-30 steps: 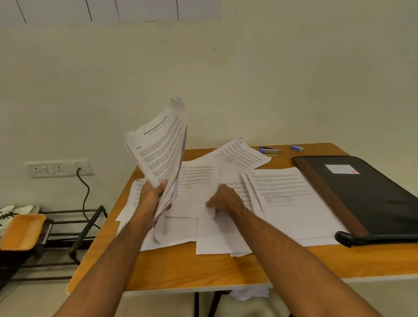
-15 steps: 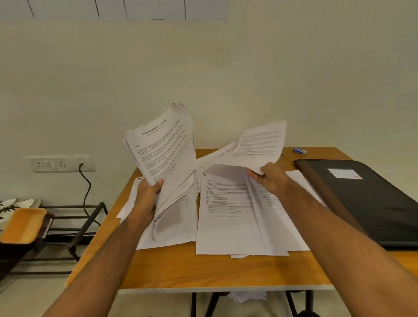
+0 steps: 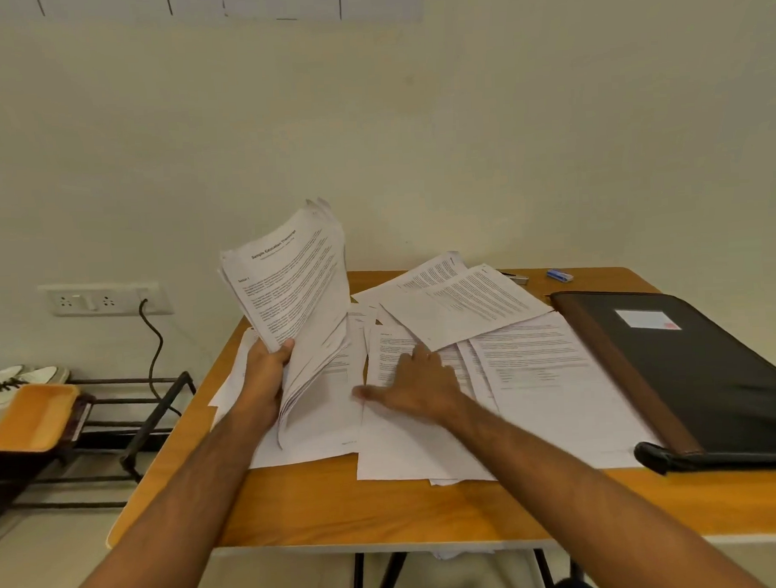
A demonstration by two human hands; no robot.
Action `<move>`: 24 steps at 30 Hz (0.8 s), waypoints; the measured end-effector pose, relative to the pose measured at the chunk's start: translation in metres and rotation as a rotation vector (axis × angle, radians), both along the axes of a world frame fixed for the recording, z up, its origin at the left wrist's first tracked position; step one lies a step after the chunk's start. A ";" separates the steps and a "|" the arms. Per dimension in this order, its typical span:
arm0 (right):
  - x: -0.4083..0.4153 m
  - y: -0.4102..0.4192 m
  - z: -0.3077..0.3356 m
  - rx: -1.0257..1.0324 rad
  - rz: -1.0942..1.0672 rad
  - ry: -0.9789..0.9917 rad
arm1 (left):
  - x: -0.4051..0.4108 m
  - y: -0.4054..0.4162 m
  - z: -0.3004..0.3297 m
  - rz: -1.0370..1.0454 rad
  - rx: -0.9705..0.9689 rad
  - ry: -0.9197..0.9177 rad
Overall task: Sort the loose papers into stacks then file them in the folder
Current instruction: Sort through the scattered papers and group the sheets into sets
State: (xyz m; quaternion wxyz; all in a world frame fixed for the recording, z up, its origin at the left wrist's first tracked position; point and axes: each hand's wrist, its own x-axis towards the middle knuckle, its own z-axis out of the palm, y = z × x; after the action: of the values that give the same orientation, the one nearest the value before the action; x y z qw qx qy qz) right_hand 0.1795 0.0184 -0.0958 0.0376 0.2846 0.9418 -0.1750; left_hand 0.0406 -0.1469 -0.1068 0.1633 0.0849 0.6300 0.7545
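My left hand (image 3: 265, 379) grips a bundle of printed sheets (image 3: 295, 289) by its lower edge and holds it upright over the left side of the wooden table (image 3: 387, 511). My right hand (image 3: 419, 383) lies flat with spread fingers on the loose papers (image 3: 536, 367) strewn across the middle of the table. One sheet (image 3: 462, 304) lies askew on top of them at the back. The black folder (image 3: 700, 369) with a brown spine and a white label lies closed on the right of the table, apart from both hands.
A stapler (image 3: 516, 278) and a small blue object (image 3: 559, 275) lie at the table's back edge. To the left stand a black metal rack (image 3: 129, 420) with an orange tray (image 3: 33, 416) and shoes, below a wall socket (image 3: 104, 300) with a cable. A paper lies under the table.
My right hand has let go of the sheet it had lifted, which now lies at the back of the pile, and has come down flat on the papers. The left hand keeps its bundle raised.
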 end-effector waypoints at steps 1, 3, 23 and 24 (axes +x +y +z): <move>0.000 -0.010 -0.002 0.034 0.018 -0.031 | 0.000 -0.001 -0.001 0.004 -0.010 0.006; -0.001 -0.021 -0.002 0.098 0.046 -0.057 | 0.000 -0.001 -0.001 0.010 -0.026 0.014; 0.016 0.043 0.062 -1.360 0.011 0.554 | 0.009 0.013 0.016 -0.115 -0.303 0.362; 0.021 0.049 0.069 -1.309 -0.001 0.568 | 0.014 0.019 0.021 -0.133 -0.345 0.404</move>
State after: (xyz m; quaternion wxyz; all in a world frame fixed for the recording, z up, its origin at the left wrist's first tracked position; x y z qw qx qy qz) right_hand 0.2002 0.0679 -0.0271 -0.0460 0.1475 0.6169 -0.7717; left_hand 0.0543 -0.1278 -0.0861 0.0955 0.2456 0.7620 0.5915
